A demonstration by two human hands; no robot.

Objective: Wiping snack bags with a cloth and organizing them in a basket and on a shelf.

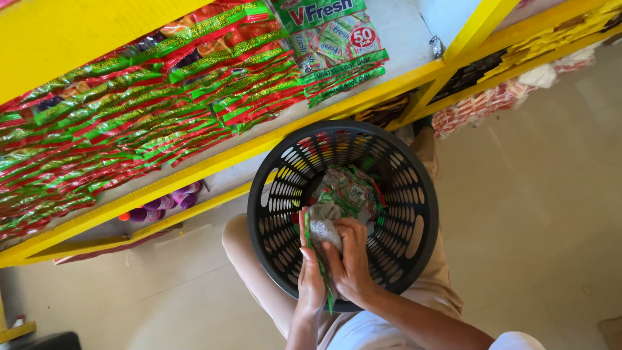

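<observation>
Both hands over black basket [414,194], left hand [311,279] and right hand [352,262] fingers clamped on sachet bundle [322,230]

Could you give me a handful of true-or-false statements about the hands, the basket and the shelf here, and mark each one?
1. Both hands grip one packet over the basket. True: the left hand and right hand clasp a green-and-red packet above the black basket.
2. The basket is solid-walled and white. False: it is black with slotted walls.
3. The basket holds more packets. True: green and red packets lie inside it.
4. The shelf frame is blue. False: the shelf frame is yellow.
5. The shelf beside the basket is bare. False: rows of red-and-green packets cover it.
</observation>
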